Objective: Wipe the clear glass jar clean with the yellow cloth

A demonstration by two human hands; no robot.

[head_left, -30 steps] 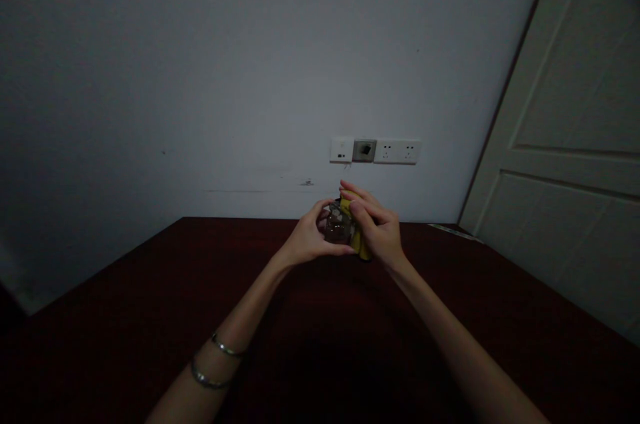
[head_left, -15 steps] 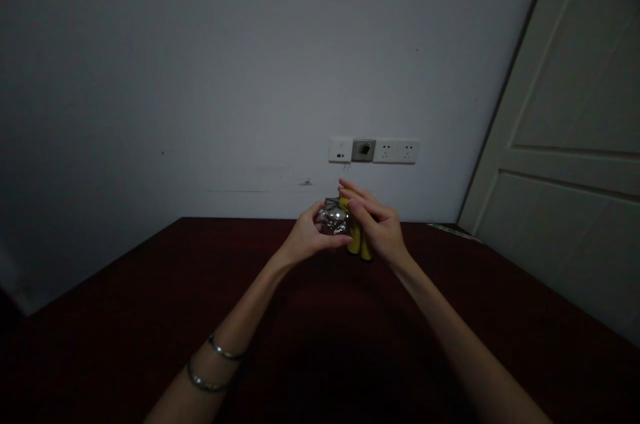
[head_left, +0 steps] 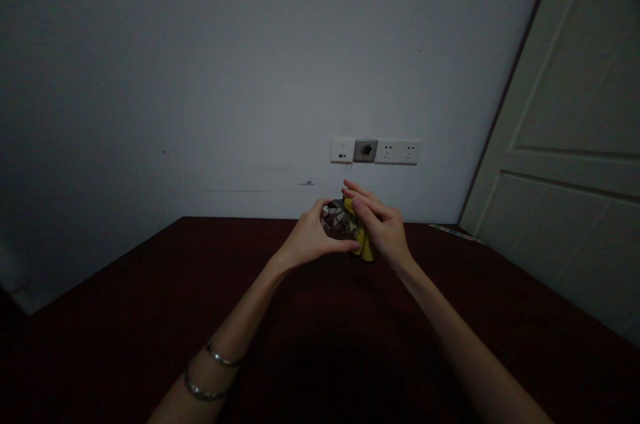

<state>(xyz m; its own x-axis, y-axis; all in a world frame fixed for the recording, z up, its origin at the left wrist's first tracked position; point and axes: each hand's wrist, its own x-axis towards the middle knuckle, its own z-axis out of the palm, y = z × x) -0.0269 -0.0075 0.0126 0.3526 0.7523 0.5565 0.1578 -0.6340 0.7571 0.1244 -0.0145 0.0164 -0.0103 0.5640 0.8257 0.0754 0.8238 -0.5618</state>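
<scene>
Between my two hands, above the dark red table, is a small shiny round object (head_left: 336, 221), clear or silvery like glass; its exact kind does not show. My left hand (head_left: 313, 237) is closed around its left side, thumb below and fingers above. My right hand (head_left: 384, 224) grips a folded yellow cloth (head_left: 367, 249) with a dark edge and presses it against the object's right side. Part of the object is covered by the cloth and fingers. Two silver bangles (head_left: 203, 393) circle my left forearm.
The dark red table (head_left: 150, 291) reaches back to a pale wall (head_left: 225, 77). A row of wall sockets (head_left: 397, 152) sits above the table's back edge. At the right stands a panelled door (head_left: 565, 164). A thin flat strip (head_left: 455, 232) lies at the back right.
The shiny object has turned in my left hand, and its reflections differ. My right hand and the yellow cloth have shifted slightly to the right. The view has moved a little.
</scene>
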